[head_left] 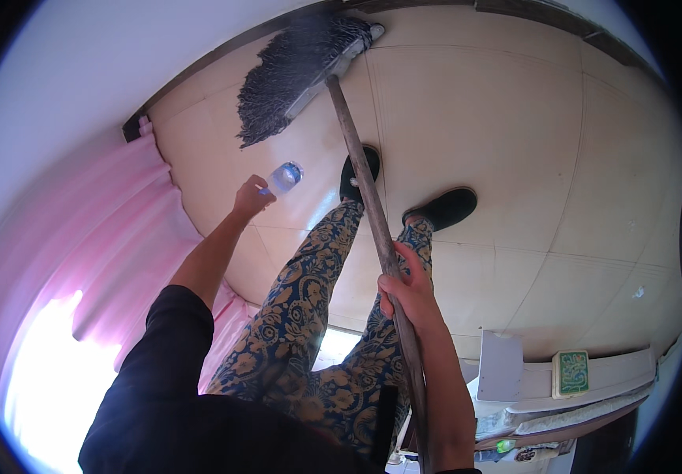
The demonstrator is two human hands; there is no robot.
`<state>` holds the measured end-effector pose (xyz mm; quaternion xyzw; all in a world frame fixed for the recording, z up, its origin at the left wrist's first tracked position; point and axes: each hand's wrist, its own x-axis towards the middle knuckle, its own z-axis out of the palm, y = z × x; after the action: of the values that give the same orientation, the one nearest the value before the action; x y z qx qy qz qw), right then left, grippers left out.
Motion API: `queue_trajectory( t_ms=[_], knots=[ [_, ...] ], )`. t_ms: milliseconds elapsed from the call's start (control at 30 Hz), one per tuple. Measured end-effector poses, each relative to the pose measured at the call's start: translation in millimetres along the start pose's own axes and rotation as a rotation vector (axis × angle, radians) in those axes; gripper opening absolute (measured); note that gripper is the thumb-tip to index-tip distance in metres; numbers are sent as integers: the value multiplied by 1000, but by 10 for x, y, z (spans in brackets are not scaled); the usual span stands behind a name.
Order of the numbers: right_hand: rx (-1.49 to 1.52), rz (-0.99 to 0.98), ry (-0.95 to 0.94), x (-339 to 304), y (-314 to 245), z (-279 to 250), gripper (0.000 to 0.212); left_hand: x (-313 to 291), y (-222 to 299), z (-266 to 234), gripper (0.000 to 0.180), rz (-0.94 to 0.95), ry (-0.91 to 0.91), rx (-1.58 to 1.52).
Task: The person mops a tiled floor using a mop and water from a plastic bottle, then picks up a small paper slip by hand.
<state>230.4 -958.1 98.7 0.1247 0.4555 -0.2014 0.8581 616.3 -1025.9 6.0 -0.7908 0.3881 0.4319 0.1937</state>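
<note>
My right hand [408,288] grips the long wooden handle [356,150] of a mop. The handle runs up the picture to a grey string mop head [293,67] resting on the pale tiled floor near the wall. My left hand [251,197] is stretched out to the left and holds a small clear plastic bottle [285,175] by its blue-capped end, above the floor. My legs in blue and gold patterned trousers and black shoes [443,207] stand beside the handle.
A pink curtain [104,253] hangs along the left side. The white wall [120,55] with a dark skirting board borders the floor [514,142]. At the lower right is a white ledge with papers and a green patterned box [571,373].
</note>
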Motion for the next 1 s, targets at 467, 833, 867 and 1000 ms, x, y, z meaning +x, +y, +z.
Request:
queue_trajectory(
  t_ms=[467,833,867,1000],
  knots=[
    [365,-337,400,-1341,336,-807,62,296,951,-241,34,297,238,446],
    [683,-758,550,-1849,782,-1749,51,808,2304,324,37,479,373,673],
    [763,-741,529,-1912,1072,-1733,54,813,2370,384,38,493,368,688],
    [866,-468,527,-2064,2163,-1283,69,954,2386,507,41,557,364,739]
  ],
)
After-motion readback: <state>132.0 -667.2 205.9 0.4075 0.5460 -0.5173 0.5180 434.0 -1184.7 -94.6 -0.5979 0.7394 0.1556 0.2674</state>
